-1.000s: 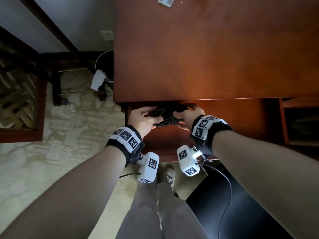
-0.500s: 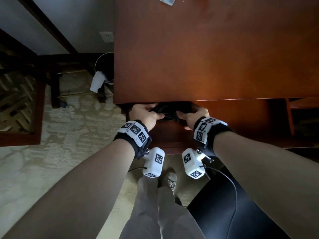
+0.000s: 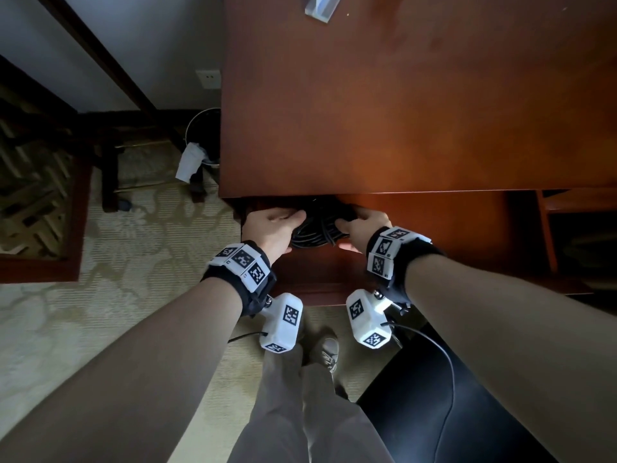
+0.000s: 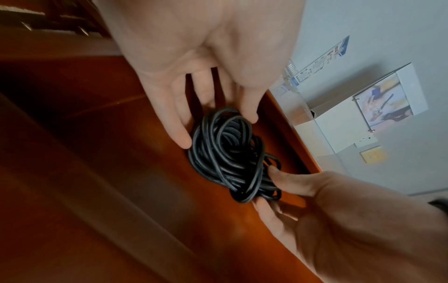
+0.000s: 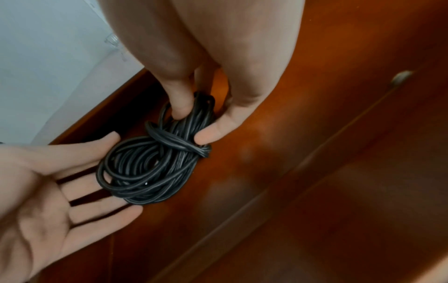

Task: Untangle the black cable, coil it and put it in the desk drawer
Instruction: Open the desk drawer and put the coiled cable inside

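Black cable, coiled and cinched by a wrap of its own cord, lying on the wooden floor of the open desk drawer, tucked partly beneath the front edge of the desk top. At one end, pinched between thumb and fingers of the right hand; at the other, flanked by the left hand, palm open, fingers straight and spread, tips resting against or just beside the outer loops, no curl around them.

Judged as the placing step, nearly done. Best finished by lowering the bundle flat, easing the right-hand pinch off slowly so the wrap stays snug, and keeping the open left palm against the loops until they settle. Worth checking that no loop stands proud of the drawer, lest it catch under the desk top on closing.

Around: a clear plastic stand at the far edge of the desk top, well apart; a waste bin with white paper hanging over its rim, on the patterned carpet left of the desk; a black chair seat near the right leg. Standing in the way: mainly the overhanging desk top, leaving little headroom above the coil; the chair, perhaps crowding the stance.
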